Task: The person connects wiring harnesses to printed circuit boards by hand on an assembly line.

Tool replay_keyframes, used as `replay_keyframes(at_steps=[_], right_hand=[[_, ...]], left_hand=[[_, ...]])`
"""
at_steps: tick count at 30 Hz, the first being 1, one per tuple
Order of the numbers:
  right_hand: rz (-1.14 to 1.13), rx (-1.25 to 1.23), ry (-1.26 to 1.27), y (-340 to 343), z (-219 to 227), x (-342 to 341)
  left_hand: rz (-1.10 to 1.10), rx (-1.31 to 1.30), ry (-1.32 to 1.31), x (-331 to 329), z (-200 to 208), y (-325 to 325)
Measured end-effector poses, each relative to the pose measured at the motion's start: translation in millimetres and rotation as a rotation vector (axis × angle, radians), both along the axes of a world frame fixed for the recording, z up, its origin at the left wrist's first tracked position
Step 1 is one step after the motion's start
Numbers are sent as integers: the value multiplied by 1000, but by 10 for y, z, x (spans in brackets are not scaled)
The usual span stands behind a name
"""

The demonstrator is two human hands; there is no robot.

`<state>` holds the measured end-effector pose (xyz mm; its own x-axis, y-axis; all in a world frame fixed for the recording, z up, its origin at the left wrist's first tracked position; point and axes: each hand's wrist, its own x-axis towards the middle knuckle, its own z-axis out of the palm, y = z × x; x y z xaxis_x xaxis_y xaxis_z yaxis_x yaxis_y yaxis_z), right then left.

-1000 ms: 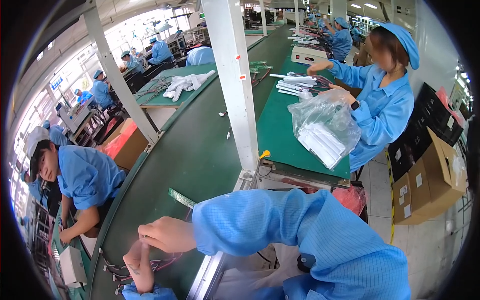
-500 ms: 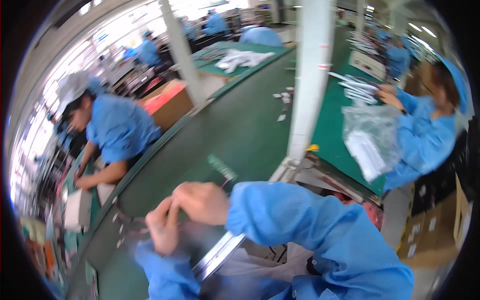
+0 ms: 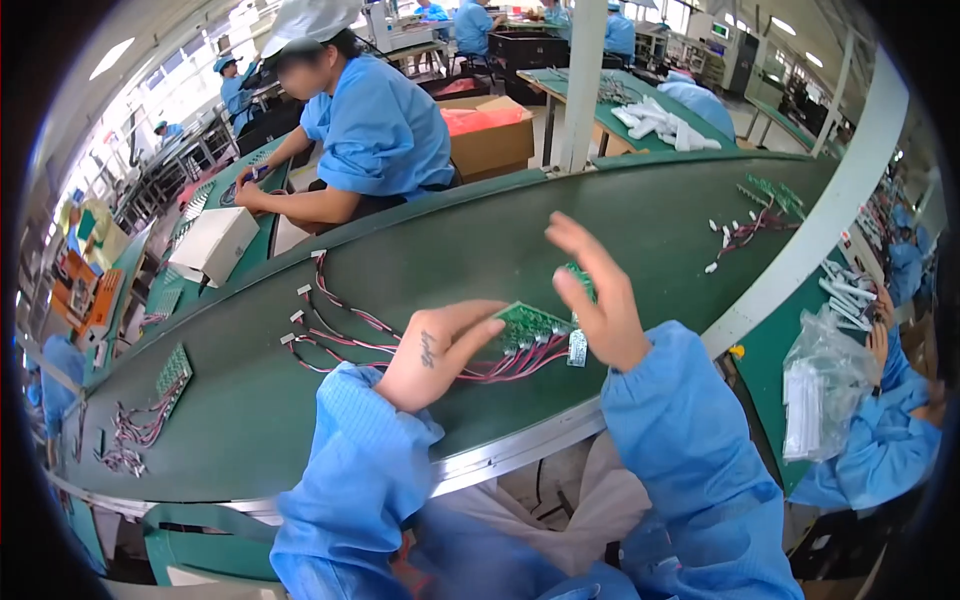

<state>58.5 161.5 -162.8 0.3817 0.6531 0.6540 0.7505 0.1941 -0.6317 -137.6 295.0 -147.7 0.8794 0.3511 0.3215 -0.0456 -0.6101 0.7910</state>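
Note:
A green circuit board (image 3: 535, 326) is held up at a tilt by my left hand (image 3: 432, 352), the thumb and fingers closed on its left end. Red, black and white wires (image 3: 510, 374) hang from a row of white plugs along its lower edge. They run left beneath my left hand, and their loose ends with white connectors (image 3: 303, 290) lie on the green belt. My right hand (image 3: 612, 312) is raised at the board's right end, thumb and fingers spread, with nothing seen in its grasp. A small white printed label (image 3: 577, 348) shows at that end of the board.
The dark green conveyor belt (image 3: 440, 240) has a metal front rail (image 3: 520, 453). Other wired boards lie on it at left (image 3: 175, 372) and far right (image 3: 775, 195). A white post (image 3: 850, 190) rises at right. Co-workers sit across the belt (image 3: 385, 120) and at right (image 3: 880, 370).
The view has swung left. My hands, close together before, are now apart; the right one has opened away, and the board in my left now shows clearly.

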Motion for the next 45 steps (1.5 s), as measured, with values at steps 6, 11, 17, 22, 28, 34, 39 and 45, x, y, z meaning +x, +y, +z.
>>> replay_keyframes(at_steps=[6, 11, 17, 22, 28, 34, 39, 45], right_hand=[[468, -162, -53, 106, 56, -379], [521, -250, -12, 158, 152, -495], [441, -296, 27, 144, 139, -551], [349, -247, -19, 146, 94, -587], [217, -116, -96, 138, -113, -690], [39, 53, -265, 77, -312, -606], [-19, 274, -280, 435, -571, -735], [8, 363, -85, 661, -620, -853]], left_hand=[[-123, 34, -97, -80, -179, 76], [-166, 89, -97, -97, -241, 173], [-66, 38, -185, -42, -333, 106], [-32, 124, -126, -46, -306, 101], [78, 35, -154, -124, -277, -78], [115, 105, -84, 34, -336, -160], [186, 8, -17, -62, -282, -101], [161, -271, -91, -62, -682, 201]])
